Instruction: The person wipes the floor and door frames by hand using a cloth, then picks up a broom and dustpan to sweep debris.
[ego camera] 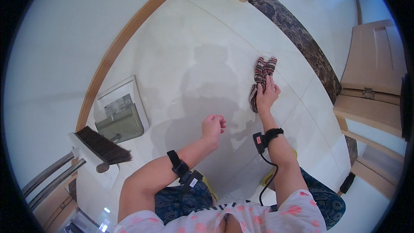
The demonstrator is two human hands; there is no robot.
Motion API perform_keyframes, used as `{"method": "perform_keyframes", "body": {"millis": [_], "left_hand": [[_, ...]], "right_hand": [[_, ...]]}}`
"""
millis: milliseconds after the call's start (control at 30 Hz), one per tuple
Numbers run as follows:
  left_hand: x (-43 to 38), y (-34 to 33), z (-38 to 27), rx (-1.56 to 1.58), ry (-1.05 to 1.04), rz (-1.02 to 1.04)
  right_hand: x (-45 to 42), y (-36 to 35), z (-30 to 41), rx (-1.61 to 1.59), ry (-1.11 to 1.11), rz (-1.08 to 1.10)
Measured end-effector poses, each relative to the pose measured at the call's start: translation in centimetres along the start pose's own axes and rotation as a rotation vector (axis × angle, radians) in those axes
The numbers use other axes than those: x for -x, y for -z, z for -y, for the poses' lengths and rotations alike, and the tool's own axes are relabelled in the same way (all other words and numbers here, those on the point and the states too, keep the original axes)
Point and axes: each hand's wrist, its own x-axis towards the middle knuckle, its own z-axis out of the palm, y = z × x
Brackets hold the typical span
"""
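Note:
A striped knitted cloth item (260, 71) in dark red, black and pale bands lies bunched on the pale tiled floor, ahead and to the right. My right hand (267, 95) is down on it, thumb and fingers to either side of a fold; the palm hides part of the fabric. It has several rounded lobes, and loose threads show at its far end. My left hand (213, 127) hangs over the floor nearer the middle, fingers curled in, with nothing seen in it. Both forearms wear black straps with small devices.
To the left, a dustpan (142, 103) with a comb-toothed edge lies by the wooden skirting board (111, 50). A dark-bristled broom head (103, 145) leans there on its pole. A dark marble threshold strip (294, 35) curves past the right, near a wooden door (372, 58).

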Motion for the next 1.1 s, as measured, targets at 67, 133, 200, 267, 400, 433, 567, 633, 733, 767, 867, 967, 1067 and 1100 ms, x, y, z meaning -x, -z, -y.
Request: {"method": "perform_keyframes", "body": {"millis": [67, 133, 200, 267, 400, 433, 567, 633, 733, 767, 867, 967, 1067, 1100], "left_hand": [[-0.4, 0.2, 0.1, 0.014, -0.015, -0.005], [-0.5, 0.6, 0.0, 0.019, -0.039, -0.039], [-0.6, 0.8, -0.1, 0.036, -0.08, -0.06], [-0.5, 0.2, -0.4, 0.064, -0.131, -0.055], [0.1, 0.1, -1.7, 0.16, -0.189, -0.047], [0.2, -0.7, -1.7, 0.191, -0.185, -0.016], [0.5, -1.6, -1.1, 0.118, -0.186, -0.035], [0.9, -1.2, -1.2, 0.144, -0.189, 0.018], [1.7, -1.0, -1.4, 0.184, -0.213, 0.045], [2.0, -0.8, -1.5, 0.196, -0.215, 0.049], [2.7, -3.1, -1.7, 0.196, -0.219, 0.125], [2.7, -2.6, -1.9, 0.187, -0.231, 0.087], [2.8, -1.6, -2.5, 0.145, -0.212, 0.004], [2.9, -1.2, -2.6, 0.127, -0.199, -0.024]], "right_hand": [[-0.5, -1.4, 0.9, -0.077, 0.063, 0.015], [-0.2, -3.1, 4.7, -0.131, 0.156, 0.078], [0.2, -4.3, 8.6, -0.257, 0.33, 0.218], [1.5, -5.2, 10.5, -0.382, 0.545, 0.321], [7.0, -5.1, 11.7, -0.634, 0.451, 0.808], [8.3, -4.9, 10.3, -0.938, 0.208, 0.983], [11.3, -2.0, 9.2, -0.852, 0.3, 1.093], [10.6, -0.6, 9.9, -0.666, 0.416, 0.939], [9.1, 1.0, 10.7, -0.415, 0.404, 0.564], [9.3, 0.5, 11.1, -0.4, 0.309, 0.493], [8.6, -2.1, 7.2, -0.25, 0.185, 0.257], [10.7, -3.4, 8.2, -0.231, 0.277, 0.367], [14.0, -2.6, 10.4, -0.303, 0.426, 0.559], [14.3, -2.4, 10.9, -0.327, 0.47, 0.6]]}}
